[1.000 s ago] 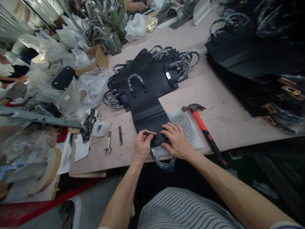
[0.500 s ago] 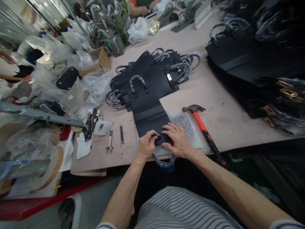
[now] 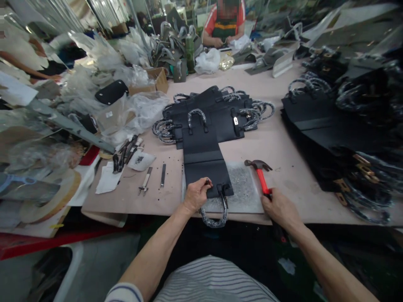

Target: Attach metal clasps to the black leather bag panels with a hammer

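While your left hand (image 3: pixel 197 195) keeps its fingers pinched on a small dark tool (image 3: pixel 207 182), your right hand (image 3: pixel 281 209) has left the panel and now grips the hammer (image 3: pixel 262 178) by its red and black handle, right of the lower centre of the frame. Half a second ago that right palm lay flat on the black panel (image 3: pixel 206 170); you now have both hands occupied with tools, and, as I judge it, only your left hand still steadies the work. The panel lies at the lower centre, over a speckled board (image 3: pixel 244 191), its film-wrapped loop (image 3: pixel 215 223) hanging past the near edge of the desk (image 3: pixel 277 147); with the palm gone, the loop's two end tabs show. Whether the hammer's head has lifted off the desk, I cannot tell. Left of your left hand lie a dark bar (image 3: pixel 163 175) and a slim metal tool (image 3: pixel 145 182). Beyond the panel, touching its far end, a heap of black pieces (image 3: pixel 226 126) fills the middle of the frame, and another stack (image 3: pixel 321 134) stands at the right. Your view has tilted up too, so more of a co-worker in a red sleeve (image 3: pixel 211 21) shows at the top.
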`<state>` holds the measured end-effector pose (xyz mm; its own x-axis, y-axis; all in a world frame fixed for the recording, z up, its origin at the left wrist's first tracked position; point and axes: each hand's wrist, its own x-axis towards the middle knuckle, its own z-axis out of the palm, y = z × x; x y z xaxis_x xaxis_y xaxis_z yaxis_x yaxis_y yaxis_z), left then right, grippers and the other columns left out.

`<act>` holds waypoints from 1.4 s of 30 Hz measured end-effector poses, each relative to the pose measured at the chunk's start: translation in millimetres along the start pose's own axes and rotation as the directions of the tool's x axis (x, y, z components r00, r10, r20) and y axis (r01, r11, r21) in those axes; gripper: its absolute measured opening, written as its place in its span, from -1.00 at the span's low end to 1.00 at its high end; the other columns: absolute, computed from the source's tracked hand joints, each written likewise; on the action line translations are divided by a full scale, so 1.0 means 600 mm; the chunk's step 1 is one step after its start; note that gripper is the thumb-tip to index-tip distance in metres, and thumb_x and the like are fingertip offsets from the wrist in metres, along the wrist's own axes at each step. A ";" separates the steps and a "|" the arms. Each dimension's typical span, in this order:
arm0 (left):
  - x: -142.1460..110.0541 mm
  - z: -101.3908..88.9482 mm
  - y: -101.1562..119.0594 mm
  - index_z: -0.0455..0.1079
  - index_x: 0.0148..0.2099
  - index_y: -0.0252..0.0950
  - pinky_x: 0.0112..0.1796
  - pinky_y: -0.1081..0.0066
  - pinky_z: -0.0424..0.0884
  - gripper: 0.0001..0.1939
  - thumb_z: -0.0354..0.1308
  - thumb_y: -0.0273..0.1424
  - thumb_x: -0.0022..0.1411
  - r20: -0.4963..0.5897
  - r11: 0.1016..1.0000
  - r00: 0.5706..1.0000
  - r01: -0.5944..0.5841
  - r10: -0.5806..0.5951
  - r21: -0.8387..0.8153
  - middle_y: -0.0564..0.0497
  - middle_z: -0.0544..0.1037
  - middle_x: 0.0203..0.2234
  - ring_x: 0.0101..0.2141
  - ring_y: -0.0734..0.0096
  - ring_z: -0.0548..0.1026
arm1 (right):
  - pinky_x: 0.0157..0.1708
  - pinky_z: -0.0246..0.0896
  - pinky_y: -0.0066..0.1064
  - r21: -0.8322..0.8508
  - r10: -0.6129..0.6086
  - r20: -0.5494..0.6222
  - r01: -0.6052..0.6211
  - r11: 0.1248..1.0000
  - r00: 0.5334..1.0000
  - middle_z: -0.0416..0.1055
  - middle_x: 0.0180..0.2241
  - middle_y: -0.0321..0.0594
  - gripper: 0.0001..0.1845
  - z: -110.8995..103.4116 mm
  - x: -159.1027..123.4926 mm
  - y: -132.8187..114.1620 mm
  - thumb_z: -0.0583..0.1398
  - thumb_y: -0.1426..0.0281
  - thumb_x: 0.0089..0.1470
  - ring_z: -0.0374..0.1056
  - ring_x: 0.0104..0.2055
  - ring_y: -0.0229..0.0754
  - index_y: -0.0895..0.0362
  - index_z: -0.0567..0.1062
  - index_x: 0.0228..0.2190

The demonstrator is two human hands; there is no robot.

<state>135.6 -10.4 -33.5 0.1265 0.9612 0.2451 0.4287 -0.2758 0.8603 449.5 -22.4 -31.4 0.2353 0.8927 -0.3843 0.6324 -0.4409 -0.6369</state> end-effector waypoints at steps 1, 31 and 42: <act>0.000 0.000 -0.001 0.46 -0.19 -0.24 -0.16 0.42 0.52 -0.84 0.07 -0.53 0.31 0.001 1.000 1.000 -0.002 0.002 0.002 0.02 0.64 -0.33 -0.29 0.40 0.61 | -0.44 0.19 -0.30 0.161 0.003 0.097 -0.019 0.987 0.995 0.30 -0.49 -0.23 -0.83 -0.005 0.003 -0.009 0.18 0.27 -0.01 0.27 -0.45 -0.13 0.09 0.37 -0.37; -0.005 0.001 -0.013 0.47 -0.19 -0.22 -0.20 0.40 0.53 -0.84 0.08 -0.52 0.31 0.018 0.996 0.996 -0.085 0.085 0.027 0.00 0.64 -0.35 -0.31 0.35 0.62 | -0.60 -0.22 -0.36 -0.532 -0.820 0.054 0.711 0.459 0.570 0.25 -0.66 -0.34 -0.60 -0.059 -0.134 -0.207 0.00 0.15 0.35 0.05 -0.70 -0.29 0.05 0.30 -0.49; -0.007 0.000 -0.017 0.48 -0.20 -0.23 -0.20 0.41 0.50 -0.82 0.06 -0.52 0.32 0.048 0.994 0.993 -0.106 0.104 0.041 0.00 0.63 -0.35 -0.31 0.37 0.61 | -0.56 -0.32 -0.34 -0.615 -0.704 0.118 0.608 0.502 0.701 0.31 -0.61 -0.28 -0.61 -0.055 -0.116 -0.144 -0.02 0.11 0.31 0.07 -0.68 -0.26 0.06 0.32 -0.45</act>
<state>130.5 -11.8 -43.2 0.2137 0.9259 0.3114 0.4492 -0.3762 0.8104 403.1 -43.1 72.4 -0.3672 0.9247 0.1004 0.9146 0.3786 -0.1421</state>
